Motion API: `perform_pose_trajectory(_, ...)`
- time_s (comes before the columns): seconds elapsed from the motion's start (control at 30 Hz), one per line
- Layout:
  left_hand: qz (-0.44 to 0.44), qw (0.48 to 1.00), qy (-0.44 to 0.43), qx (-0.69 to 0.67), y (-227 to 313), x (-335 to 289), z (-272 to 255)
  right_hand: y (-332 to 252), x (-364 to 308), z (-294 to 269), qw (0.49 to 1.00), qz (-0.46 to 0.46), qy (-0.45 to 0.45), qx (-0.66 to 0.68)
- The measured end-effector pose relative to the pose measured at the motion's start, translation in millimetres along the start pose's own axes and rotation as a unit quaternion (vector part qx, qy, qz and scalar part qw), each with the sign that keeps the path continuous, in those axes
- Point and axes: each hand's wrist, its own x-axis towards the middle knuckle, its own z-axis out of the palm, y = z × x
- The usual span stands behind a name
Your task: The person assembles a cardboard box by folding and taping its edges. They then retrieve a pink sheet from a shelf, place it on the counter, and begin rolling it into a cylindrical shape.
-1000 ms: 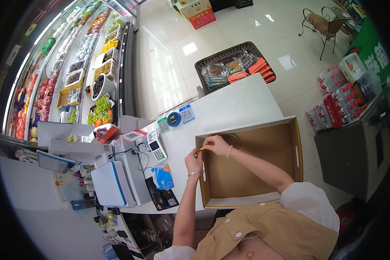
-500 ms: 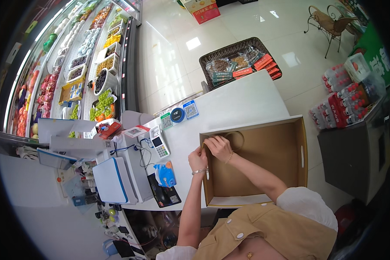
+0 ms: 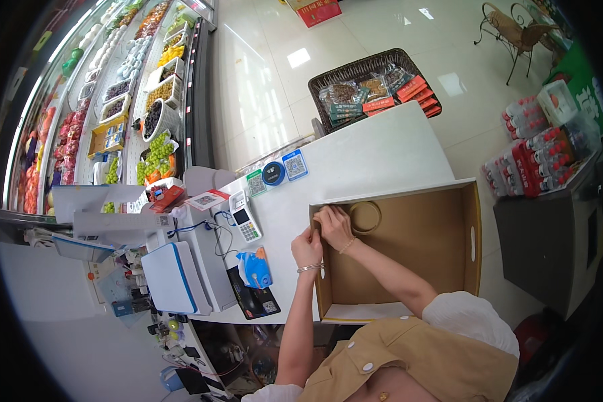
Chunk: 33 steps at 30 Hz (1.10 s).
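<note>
An open, shallow cardboard box (image 3: 409,258), brown inside with white flaps, lies on the white counter in front of me. My left hand (image 3: 306,248) is closed on its left wall near the far left corner. Just inside that corner is my right hand (image 3: 335,226), its fingers bent and pressed together against the same wall, close to the left fingertips. Whatever the right fingers pinch is too small to make out. A ring-shaped roll of tape (image 3: 378,218) rests in the box beside my right hand, touching or close to it.
On the counter (image 3: 382,151) left of the box are a card terminal (image 3: 245,218), a blue tissue pack (image 3: 254,269) and a dark mat (image 3: 261,305). A wicker basket of packets (image 3: 321,84) stands beyond. Bottled drinks (image 3: 536,161) sit at right; a fruit display (image 3: 151,120) at left.
My right hand has shifted slightly left along the box wall, and more of the tape roll shows beside it. My left hand stays at the wall. The whole view has moved a little.
</note>
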Motion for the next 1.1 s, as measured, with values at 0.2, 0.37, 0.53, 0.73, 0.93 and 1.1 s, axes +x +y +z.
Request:
perform_pose_trajectory(0.2,-0.012,1.000,0.006,0.007,3,-2,0,-5,-4,3,0.992,0.104,-0.008,0.063)
perform_pose_trajectory(0.37,0.008,0.998,0.052,0.028,-1,-4,8,-21,2,-3,0.965,0.234,0.021,0.119)
perform_pose_trajectory(0.53,-0.022,0.998,-0.004,0.053,-10,1,5,-20,6,-10,0.979,0.183,0.007,0.085)
perform_pose_trajectory(0.73,0.099,0.992,-0.061,-0.038,12,38,-18,-29,-3,-42,0.992,0.096,0.069,0.037)
perform_pose_trajectory(0.93,0.152,0.958,-0.243,0.014,5,93,-17,-21,-74,-60,0.964,0.018,-0.267,-0.002)
perform_pose_trajectory(1.1,0.126,0.964,-0.222,0.069,15,100,-12,-9,-93,-60,0.938,-0.061,-0.336,-0.056)
